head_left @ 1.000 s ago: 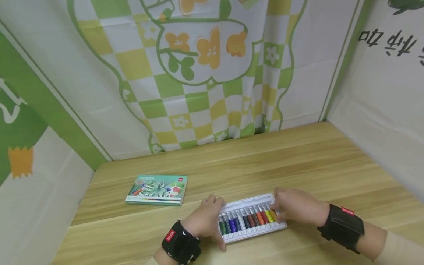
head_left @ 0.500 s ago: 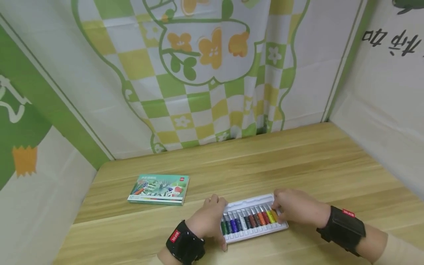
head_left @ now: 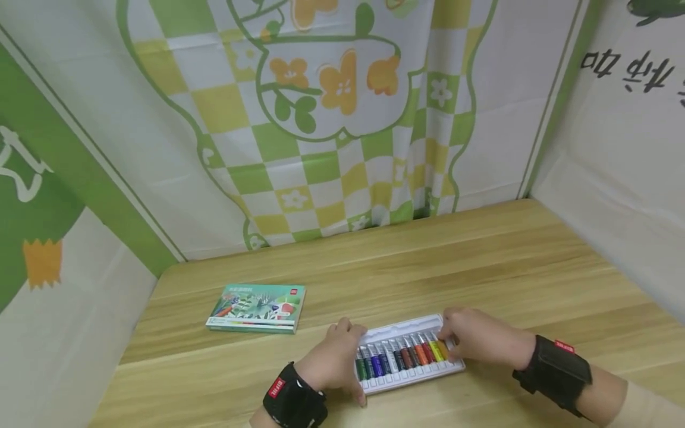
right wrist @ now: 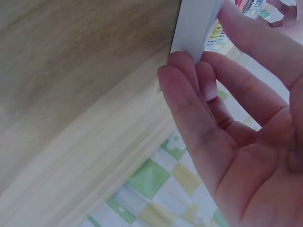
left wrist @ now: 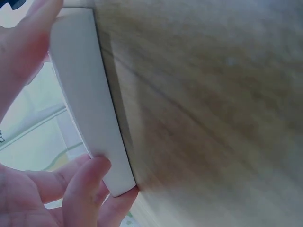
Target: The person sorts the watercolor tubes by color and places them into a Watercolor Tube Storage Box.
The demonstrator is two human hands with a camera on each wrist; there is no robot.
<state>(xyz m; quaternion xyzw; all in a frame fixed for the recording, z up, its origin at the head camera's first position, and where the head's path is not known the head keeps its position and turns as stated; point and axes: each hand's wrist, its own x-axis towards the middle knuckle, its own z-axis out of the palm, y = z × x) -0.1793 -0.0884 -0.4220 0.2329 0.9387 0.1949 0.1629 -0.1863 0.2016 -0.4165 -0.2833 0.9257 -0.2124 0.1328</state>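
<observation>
Near edge of the wooden surface (head_left: pixel 481 261): a white tray of paint tubes (head_left: pixel 409 355), lying flat, long side across my view. Tubes sit in a row, green and blue at the left end, then dark and brown ones, then orange, red and yellow at the right.

My left hand (head_left: pixel 332 359) is at the tray's left end. Thumb lies along the near left corner, fingers curl over the far left edge. The left wrist view shows the fingertips (left wrist: pixel 90 175) pinching the tray's white rim at a corner, so this grip is closed on the tray.

My right hand (head_left: pixel 478 339) is at the right end, fingers over the yellow tube and the far right corner. In the right wrist view the fingertips (right wrist: pixel 182 66) wrap the white rim from below, with the thumb on the other side. Grip closed on the tray here too.

Both wrists carry black straps.

A green paint box (head_left: pixel 257 307) lies flat on the surface to the left of the tray, well apart from it and from my left hand. Green and yellow checked cloth (head_left: pixel 321 148) hangs behind.
</observation>
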